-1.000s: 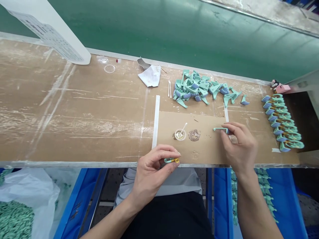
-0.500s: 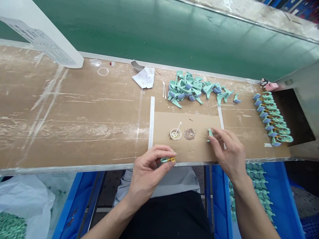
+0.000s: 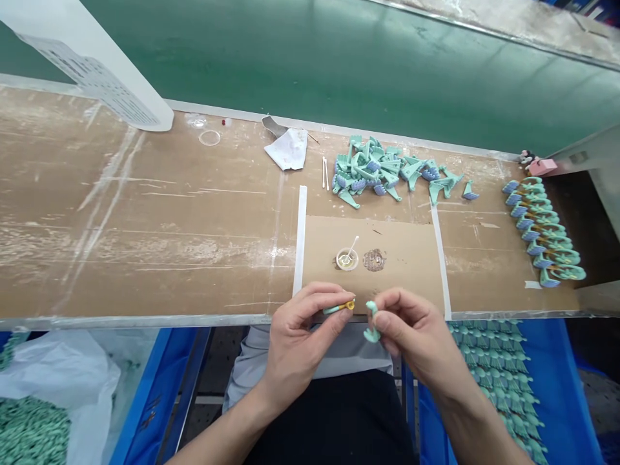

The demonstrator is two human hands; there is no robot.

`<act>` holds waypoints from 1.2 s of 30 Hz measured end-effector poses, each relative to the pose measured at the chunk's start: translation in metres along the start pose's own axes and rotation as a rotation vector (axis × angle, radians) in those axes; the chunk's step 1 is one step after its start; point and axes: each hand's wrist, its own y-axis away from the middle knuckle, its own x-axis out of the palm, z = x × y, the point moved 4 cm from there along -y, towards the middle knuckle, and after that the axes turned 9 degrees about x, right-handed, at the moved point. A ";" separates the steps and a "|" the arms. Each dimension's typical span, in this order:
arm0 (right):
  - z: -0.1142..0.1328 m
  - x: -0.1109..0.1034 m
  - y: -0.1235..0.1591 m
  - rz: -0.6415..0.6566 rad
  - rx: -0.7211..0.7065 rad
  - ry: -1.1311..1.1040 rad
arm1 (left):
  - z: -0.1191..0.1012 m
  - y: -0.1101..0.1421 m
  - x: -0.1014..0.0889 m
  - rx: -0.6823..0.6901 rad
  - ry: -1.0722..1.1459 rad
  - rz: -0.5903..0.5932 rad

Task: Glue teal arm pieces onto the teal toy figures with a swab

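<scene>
Pinched in my left hand (image 3: 303, 339) is a small green and yellow plastic part (image 3: 341, 307), its yellow ring end facing right. My right hand (image 3: 411, 326) grips a small mint-green plastic piece (image 3: 372, 321) between thumb and fingers. The two parts are close but apart, above the table's front edge. Beyond my hands, a small round dish (image 3: 347, 259) of clear liquid has a white cotton swab (image 3: 353, 246) leaning in it. A dark stain marks the cardboard beside the dish.
A heap of green and blue plastic pieces (image 3: 371, 169) lies at the back. Finished-looking looped parts (image 3: 552, 232) form a row at right. Two cotton swabs (image 3: 325, 173) and a white cloth (image 3: 288, 150) lie nearby. Blue bins (image 3: 564, 381) stand below the table.
My right hand has moved left from the cardboard's right side, bringing the green piece up beside the part in my left hand. The view has shifted slightly.
</scene>
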 end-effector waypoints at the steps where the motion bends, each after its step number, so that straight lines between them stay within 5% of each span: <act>1: -0.004 0.008 0.002 0.031 0.022 -0.046 | -0.001 0.000 0.000 0.017 -0.019 -0.001; 23: -0.011 0.029 -0.003 0.232 0.121 -0.338 | -0.033 0.002 0.009 0.481 -0.375 0.119; 36: -0.018 0.032 -0.005 0.305 0.174 -0.374 | -0.040 0.002 0.006 0.591 -0.438 0.200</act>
